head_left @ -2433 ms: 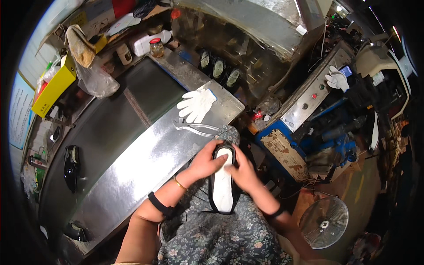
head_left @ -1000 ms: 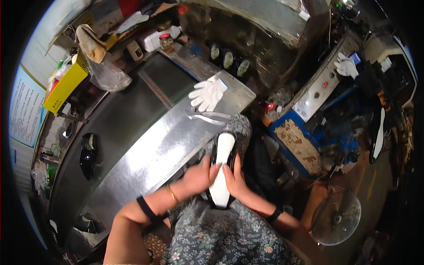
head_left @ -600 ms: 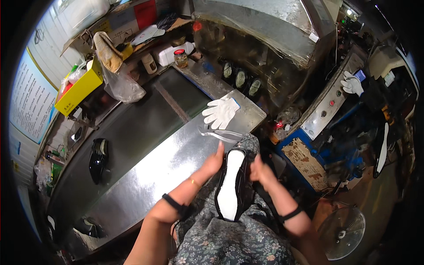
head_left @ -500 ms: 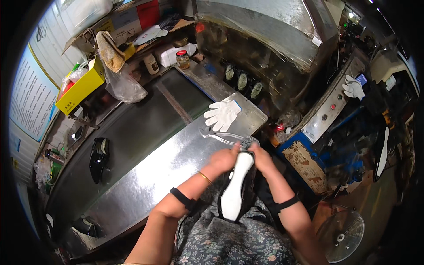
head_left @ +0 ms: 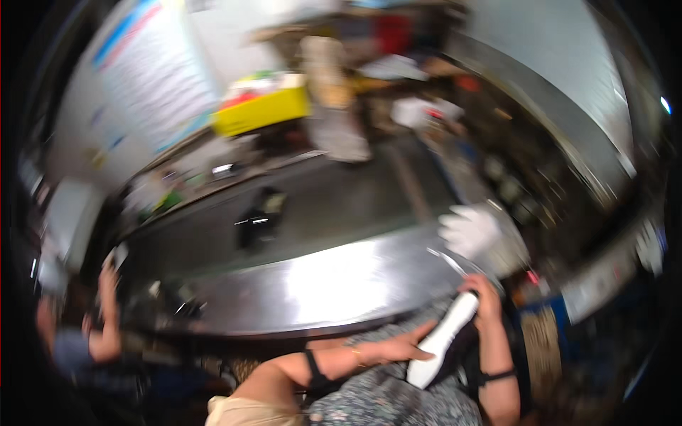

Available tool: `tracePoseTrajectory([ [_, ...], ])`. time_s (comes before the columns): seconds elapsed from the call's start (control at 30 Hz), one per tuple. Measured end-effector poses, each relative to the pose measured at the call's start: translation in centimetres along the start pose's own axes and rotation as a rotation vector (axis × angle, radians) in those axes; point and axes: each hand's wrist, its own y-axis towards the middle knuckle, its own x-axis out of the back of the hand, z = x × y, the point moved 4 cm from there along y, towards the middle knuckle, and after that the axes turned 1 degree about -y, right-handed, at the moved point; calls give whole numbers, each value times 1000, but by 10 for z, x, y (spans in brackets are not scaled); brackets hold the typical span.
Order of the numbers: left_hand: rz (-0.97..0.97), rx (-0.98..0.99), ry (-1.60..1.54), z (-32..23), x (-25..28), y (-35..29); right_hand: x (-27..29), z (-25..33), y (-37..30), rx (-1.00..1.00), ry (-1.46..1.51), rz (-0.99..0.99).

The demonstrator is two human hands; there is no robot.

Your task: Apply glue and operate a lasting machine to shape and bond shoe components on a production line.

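Note:
A shoe [head_left: 446, 337] lies bottom up across my lap, its sole side white and its upper dark. My right hand [head_left: 484, 292] is closed around its far, upper end. My left hand [head_left: 410, 345] is at its lower part, thumb and fingers against the side and white bottom; motion blurs the grip. White straps or laces [head_left: 455, 263] lie on the table beyond my right hand. Just past them lies a white glove [head_left: 469, 231].
The shiny metal table edge [head_left: 334, 280] borders a dark belt [head_left: 341, 206] bearing a black shoe [head_left: 261, 219]. Another dark shoe [head_left: 190, 307] sits at the left end. A yellow box [head_left: 263, 111] stands behind. At far left, a co-worker's arm [head_left: 106, 319] is raised at the table's end.
My view has swung left, bringing a co-worker into sight. My left hand has moved from the shoe's far end down to its lower part; my right hand stays at the far end.

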Motion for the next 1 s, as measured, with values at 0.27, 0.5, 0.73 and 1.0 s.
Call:
tracePoseTrajectory([
  [0.27,-561,-219,-409,-7,88,-89,-119,10,86,66,-353,322],
  [0.5,-1288,268,410,4,141,-170,-100,-55,66,511,-1398,313],
  [0.73,-998,-60,260,35,171,-178,-105,-62,53,559,-1422,241],
  [1.0,-1343,22,1100,72,242,-227,-100,-73,58,545,-1521,310],
])
